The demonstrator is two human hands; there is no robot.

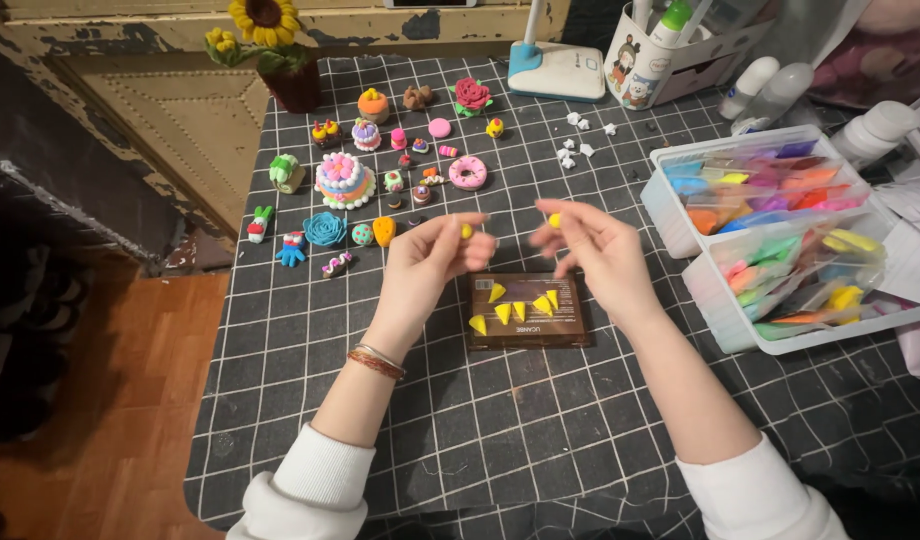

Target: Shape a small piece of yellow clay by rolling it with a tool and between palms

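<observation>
My left hand (436, 262) pinches a small yellow clay bit (466, 231) between thumb and fingers. My right hand (592, 248) pinches another small yellow clay bit (554, 220) at its fingertips. Both hands hover just above a brown flat block (570, 325) that carries several yellow clay petals (520, 304). The block lies on a black mat with a white grid (500, 420).
Many small clay figures, among them a layered cake (344, 181), a pink donut (468, 172) and a blue rose (325, 228), lie at the mat's upper left. Two clear bins of coloured clay bags (780, 235) stand at the right. A sunflower pot (285, 60), a lamp base (557, 65) and bottles are at the back.
</observation>
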